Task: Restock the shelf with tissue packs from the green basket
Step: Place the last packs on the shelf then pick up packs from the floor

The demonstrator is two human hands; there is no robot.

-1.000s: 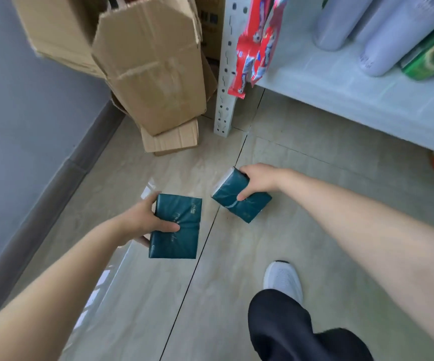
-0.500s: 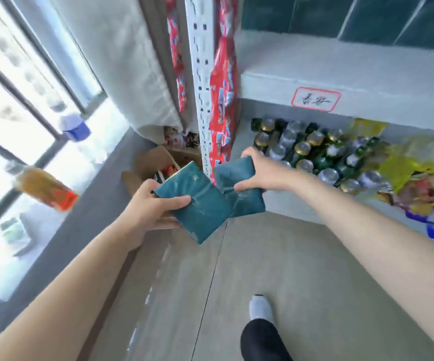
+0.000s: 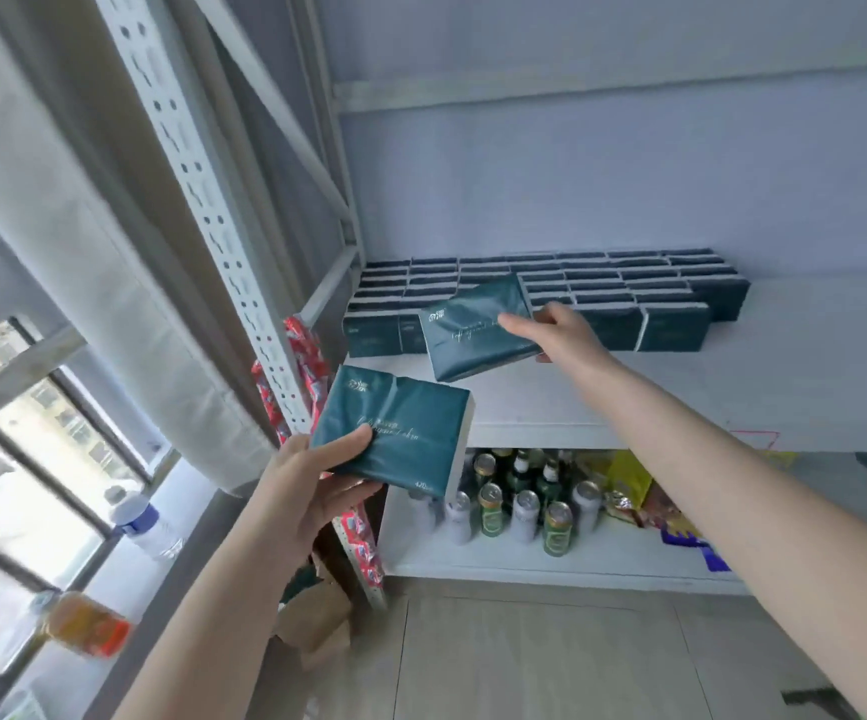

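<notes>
Now right hand point(image 3: 563, 332) pinches tissue pack point(image 3: 473, 335), seemingly above shelf point(image 3: 784, 387) (stocked row point(image 3: 670, 327) partly hidden); left hand point(image 3: 311, 485) grips second pack point(image 3: 395, 423).

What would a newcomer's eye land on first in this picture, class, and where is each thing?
The right hand holds one dark green tissue pack over the white shelf, by rows of stacked packs. The left hand holds a second pack lower, in front of the shelf's edge. Drink cans crowd the lower shelf.

Near tissue pack point(image 3: 400, 423): "420" legible at its near edge. Script lettering on it and on the far tissue pack point(image 3: 473, 330): illegible.
</notes>
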